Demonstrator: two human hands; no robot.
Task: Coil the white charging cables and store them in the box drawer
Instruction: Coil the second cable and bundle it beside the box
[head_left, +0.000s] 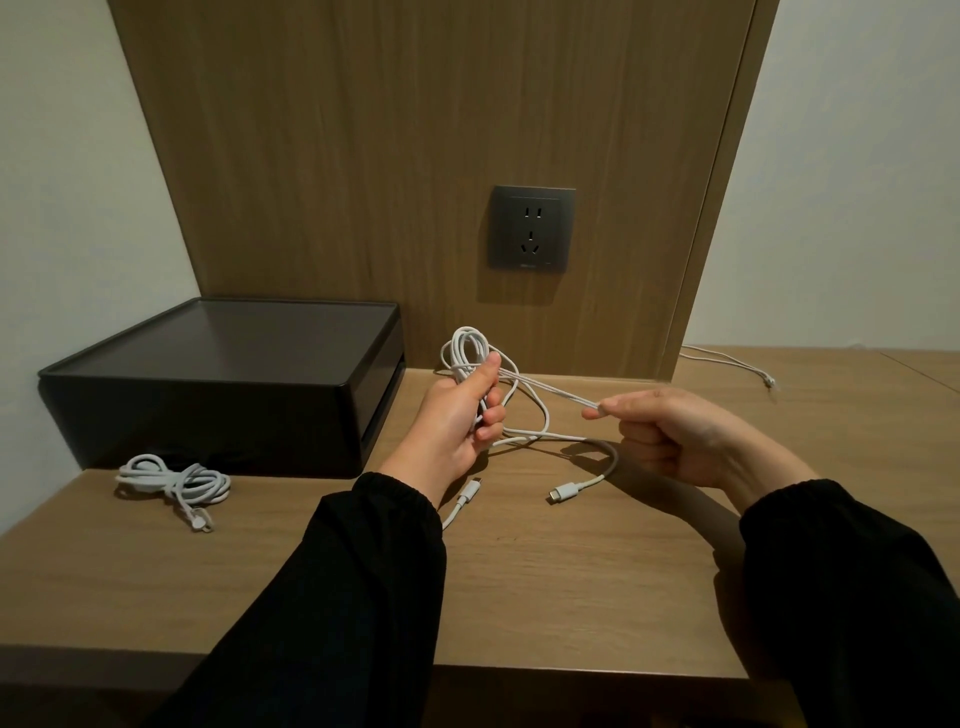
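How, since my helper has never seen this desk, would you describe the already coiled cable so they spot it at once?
Find the dark box on the left of the wooden desk. Just in front of it lies the coiled cable, a pale bundle cinched at its middle. Unlike the loose cable held between the left hand and right hand, it lies tidy and untouched.

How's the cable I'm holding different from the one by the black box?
The held cable is looped in the left hand and pinched by the right hand; the bundled cable lies untouched on the desk. The held cable trails loose ends; the bundled cable is wound up. Both are white.
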